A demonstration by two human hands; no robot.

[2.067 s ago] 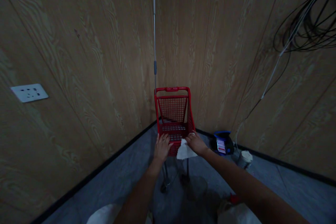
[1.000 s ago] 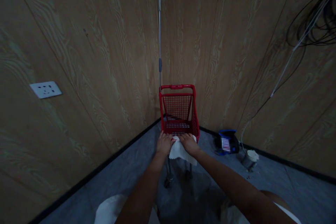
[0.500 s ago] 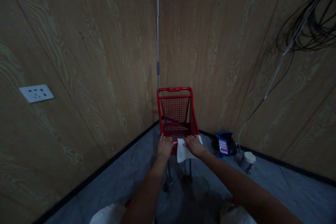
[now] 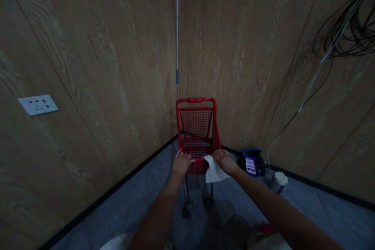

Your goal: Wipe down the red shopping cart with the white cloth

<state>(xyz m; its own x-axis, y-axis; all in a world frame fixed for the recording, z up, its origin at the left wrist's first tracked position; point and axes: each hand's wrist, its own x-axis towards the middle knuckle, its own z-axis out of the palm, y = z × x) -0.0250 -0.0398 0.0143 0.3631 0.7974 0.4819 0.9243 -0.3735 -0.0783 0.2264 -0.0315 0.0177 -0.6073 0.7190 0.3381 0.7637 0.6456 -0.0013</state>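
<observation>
A small red shopping cart (image 4: 197, 142) stands in the corner, its mesh basket facing up and its handle at the far side. My left hand (image 4: 181, 162) is closed on the left part of the near basket rim. At the right end of that rim my right hand (image 4: 224, 160) holds a white cloth (image 4: 215, 172) against the edge, and the cloth hangs down in front of the basket.
Wood-patterned walls meet behind the cart. A thin pole (image 4: 177, 47) rises at the corner. On the right floor are a black-and-blue bag (image 4: 258, 164) and a container with a white top (image 4: 280, 179). Cables (image 4: 348, 35) hang upper right; a socket plate (image 4: 38, 104) is left.
My right hand has slid right along the near rim with the cloth, baring more of the red edge. My left hand has shifted slightly left.
</observation>
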